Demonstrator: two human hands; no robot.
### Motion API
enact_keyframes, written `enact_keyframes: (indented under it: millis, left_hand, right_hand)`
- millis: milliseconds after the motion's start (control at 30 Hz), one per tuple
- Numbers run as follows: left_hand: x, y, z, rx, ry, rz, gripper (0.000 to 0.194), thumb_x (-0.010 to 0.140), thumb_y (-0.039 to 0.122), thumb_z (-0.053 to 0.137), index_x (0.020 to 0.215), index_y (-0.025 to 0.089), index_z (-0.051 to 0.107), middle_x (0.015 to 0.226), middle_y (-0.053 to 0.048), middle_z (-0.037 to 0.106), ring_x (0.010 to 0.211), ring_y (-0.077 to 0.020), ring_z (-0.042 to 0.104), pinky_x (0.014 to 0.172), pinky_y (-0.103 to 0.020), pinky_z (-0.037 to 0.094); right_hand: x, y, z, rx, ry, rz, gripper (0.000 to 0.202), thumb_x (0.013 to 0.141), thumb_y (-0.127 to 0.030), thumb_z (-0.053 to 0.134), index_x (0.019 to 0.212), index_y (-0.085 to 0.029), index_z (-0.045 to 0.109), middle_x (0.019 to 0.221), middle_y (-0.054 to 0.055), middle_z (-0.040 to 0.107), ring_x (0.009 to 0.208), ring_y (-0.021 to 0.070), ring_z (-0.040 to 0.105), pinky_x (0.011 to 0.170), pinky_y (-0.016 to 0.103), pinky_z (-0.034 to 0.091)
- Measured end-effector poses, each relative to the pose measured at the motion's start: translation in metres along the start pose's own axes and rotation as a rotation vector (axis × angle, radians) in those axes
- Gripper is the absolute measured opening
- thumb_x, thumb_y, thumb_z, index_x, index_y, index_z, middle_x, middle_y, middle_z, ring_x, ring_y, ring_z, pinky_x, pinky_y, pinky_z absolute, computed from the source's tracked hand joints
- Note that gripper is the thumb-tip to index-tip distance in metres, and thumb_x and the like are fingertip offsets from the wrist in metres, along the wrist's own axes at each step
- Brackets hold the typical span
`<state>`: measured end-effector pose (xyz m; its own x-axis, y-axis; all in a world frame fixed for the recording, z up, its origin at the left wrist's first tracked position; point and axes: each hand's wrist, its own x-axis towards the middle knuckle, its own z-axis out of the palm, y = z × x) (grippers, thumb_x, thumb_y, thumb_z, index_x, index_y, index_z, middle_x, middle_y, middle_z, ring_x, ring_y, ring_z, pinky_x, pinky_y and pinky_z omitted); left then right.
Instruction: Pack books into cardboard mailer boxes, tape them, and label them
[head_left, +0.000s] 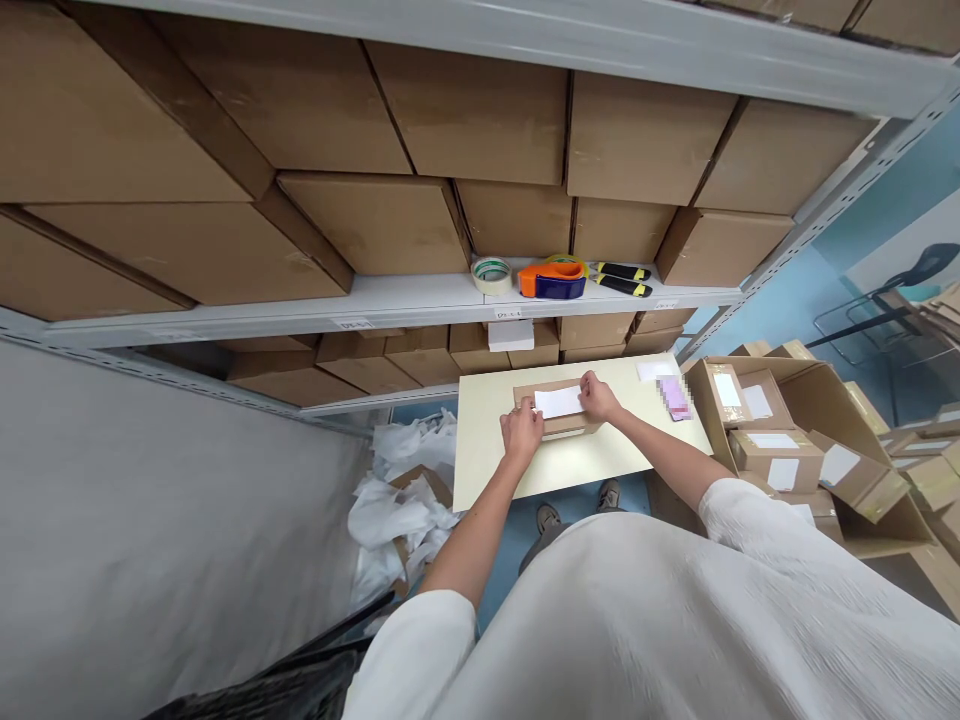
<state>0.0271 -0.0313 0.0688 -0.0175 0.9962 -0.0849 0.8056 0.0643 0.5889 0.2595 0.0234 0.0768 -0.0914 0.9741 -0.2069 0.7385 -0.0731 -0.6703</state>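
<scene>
A small cardboard box [572, 425] lies on the cream-coloured tabletop [487, 470] in front of me. Across its upper face is a white label [559, 402], held level between both hands. My left hand [523, 430] has its fingers curled at the label's left end, over the box's near left corner. At the label's right end, my right hand [598, 397] is closed with the fingertips pinched on its edge. Whether the label is fully flat against the cardboard cannot be made out.
On the shelf ahead are a tape roll [492, 275], an orange tape dispenser [553, 279] and black-and-yellow cutters [622, 279]. Cardboard boxes [375, 225] fill the rack. A large carton [817, 385] of labelled boxes stands right; white wrapping [397, 515] lies left. A purple packet [675, 397] is on the tabletop.
</scene>
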Motion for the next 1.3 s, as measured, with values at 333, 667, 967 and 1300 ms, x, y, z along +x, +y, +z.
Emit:
enact_keyframes:
  millis: [333,667,967,1300]
  left_hand:
    - [-0.001,0.003,0.001,0.148,-0.052,0.091,0.025,0.100,0.021,0.054,0.122,0.021,0.066,0.103,-0.016,0.078,0.108,-0.0358,0.072,0.107,-0.050,0.040]
    - [0.000,-0.001,-0.002,0.123,-0.058,0.196,0.033,0.099,0.019,0.049,0.124,0.023,0.071,0.135,-0.021,0.069,0.136,-0.0398,0.059,0.115,-0.057,0.041]
    - [-0.006,-0.016,0.018,0.134,-0.242,0.399,0.075,0.101,0.035,0.048,0.172,0.015,0.036,0.180,-0.017,0.032,0.171,-0.0325,0.022,0.139,-0.056,0.008]
    - [-0.009,-0.028,0.006,0.096,-0.075,0.087,0.078,0.101,0.049,0.052,0.171,0.018,0.035,0.181,-0.025,0.025,0.169,-0.0448,0.020,0.131,-0.071,0.019]
  right_hand:
    - [-0.002,-0.007,0.010,-0.285,-0.034,-0.055,0.032,0.090,-0.012,0.053,0.120,-0.025,0.053,0.107,0.010,0.073,0.088,0.0291,0.066,0.079,0.039,0.048]
    - [-0.018,-0.017,0.018,-0.513,0.048,-0.210,0.036,0.097,-0.012,0.052,0.131,-0.017,0.064,0.138,0.024,0.064,0.128,0.0387,0.056,0.104,0.053,0.047]
    - [-0.044,-0.003,0.047,-0.392,-0.181,-0.403,0.082,0.108,-0.064,0.042,0.173,-0.014,0.035,0.181,0.019,0.029,0.171,0.0329,0.019,0.137,0.054,0.014]
    - [-0.042,0.016,0.038,-0.393,0.045,-0.023,0.084,0.105,-0.062,0.048,0.175,-0.020,0.028,0.183,0.021,0.021,0.169,0.0426,0.015,0.132,0.070,0.011]
